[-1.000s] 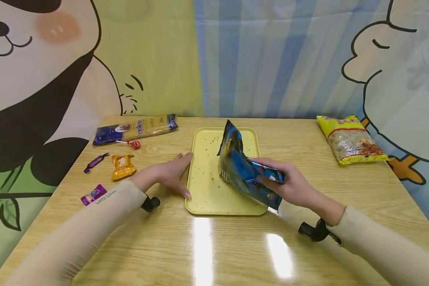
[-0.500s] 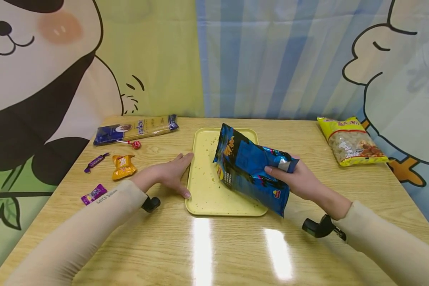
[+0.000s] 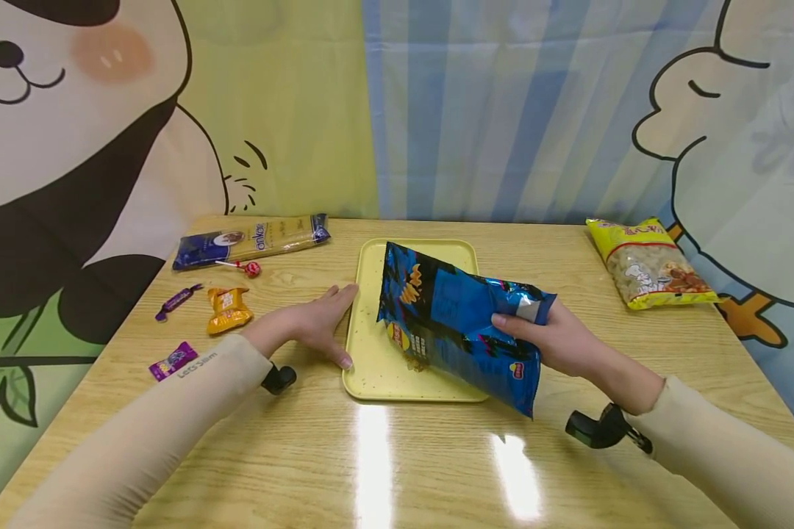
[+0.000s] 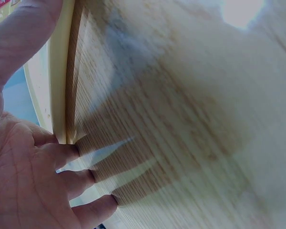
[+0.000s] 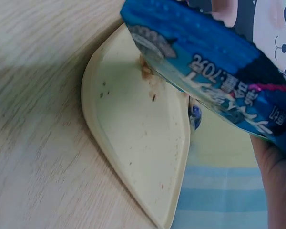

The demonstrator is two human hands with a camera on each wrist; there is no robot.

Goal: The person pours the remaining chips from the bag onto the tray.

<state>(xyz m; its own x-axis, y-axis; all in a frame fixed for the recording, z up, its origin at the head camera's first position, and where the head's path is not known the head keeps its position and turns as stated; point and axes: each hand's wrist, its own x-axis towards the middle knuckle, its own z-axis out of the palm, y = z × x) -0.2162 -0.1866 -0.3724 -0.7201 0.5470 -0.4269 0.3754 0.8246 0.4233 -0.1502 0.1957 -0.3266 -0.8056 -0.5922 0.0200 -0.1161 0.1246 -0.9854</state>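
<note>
My right hand grips a blue and black chip bag by its right end, thumb on the printed face. The bag slants over the yellow tray, its left end lower and hiding much of the tray. Brown crumbs show on the tray under the bag's lower edge, and in the right wrist view a brown clump appears beneath the bag. With fingers spread, my left hand rests at the tray's left edge, thumb and fingertips by the rim. In the left wrist view, its fingers reach down to the wood.
At left lie a pasta packet, a red lollipop, an orange-wrapped snack and two purple-wrapped candies, one long and one flat. A yellow snack bag lies back right. A printed curtain stands behind the table.
The chip bag has turned its printed face towards the head camera, and its left end has moved left and down. Brown crumbs now show beneath it. My left hand has stayed still.
</note>
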